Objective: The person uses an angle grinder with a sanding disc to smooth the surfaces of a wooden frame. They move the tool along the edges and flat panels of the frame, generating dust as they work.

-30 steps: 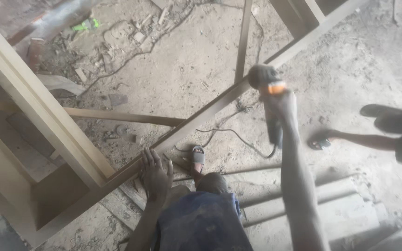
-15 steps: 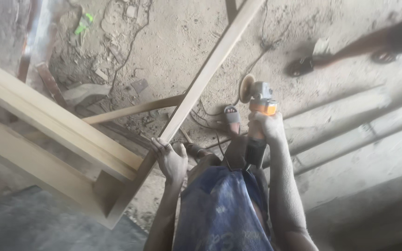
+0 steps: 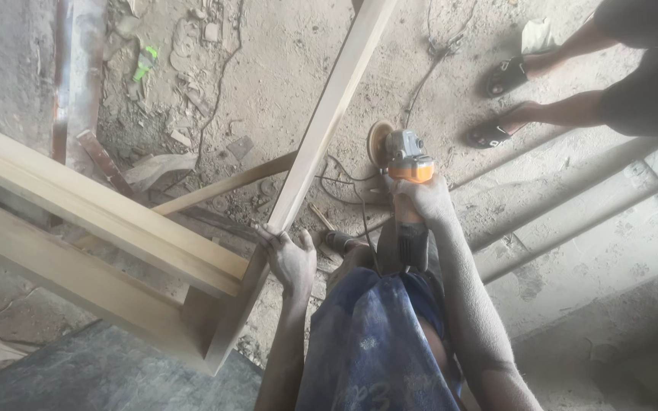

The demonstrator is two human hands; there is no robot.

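Two hands work here: the left hand (image 3: pixel 289 257), fingers spread, presses the long wooden rail (image 3: pixel 321 137), stiff and probably light. The right hand (image 3: pixel 423 199) wraps the angle grinder (image 3: pixel 401 164), likely weighty, gripped at its body. Beyond, its disc is edge-on, hard to read.

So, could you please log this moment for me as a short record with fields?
left hand: left hand rests on the wooden rail of the frame
right hand: right hand grips the angle grinder, disc off the wood
frame: long beam joins the rail at a corner
floor: dusty, with a cable
nearby: another person's sandalled feet
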